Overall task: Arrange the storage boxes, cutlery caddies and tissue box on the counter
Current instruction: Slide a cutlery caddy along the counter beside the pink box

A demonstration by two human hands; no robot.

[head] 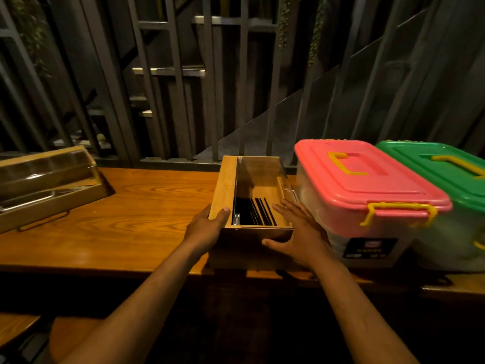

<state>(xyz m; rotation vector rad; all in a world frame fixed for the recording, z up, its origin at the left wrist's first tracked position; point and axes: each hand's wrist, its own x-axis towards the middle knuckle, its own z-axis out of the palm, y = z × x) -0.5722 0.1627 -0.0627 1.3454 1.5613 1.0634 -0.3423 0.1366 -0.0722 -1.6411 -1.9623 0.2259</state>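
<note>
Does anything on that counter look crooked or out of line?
Yes: the wooden caddy on the left sits at a slant to the counter edge, while the middle caddy and the pink-lidded and green-lidded boxes stand roughly square. Nothing looks spilled.

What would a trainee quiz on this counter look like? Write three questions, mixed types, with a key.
1. True or false: the pink-lid box stands left of the green-lid box.
2. What is the left hand gripping? A) the caddy's near left corner B) a yellow latch C) the far-left caddy
3. Fill in: the dark sticks lie inside the ____.

Key: 1 true; 2 A; 3 caddy. The right hand rests open against the caddy's right side.
</note>
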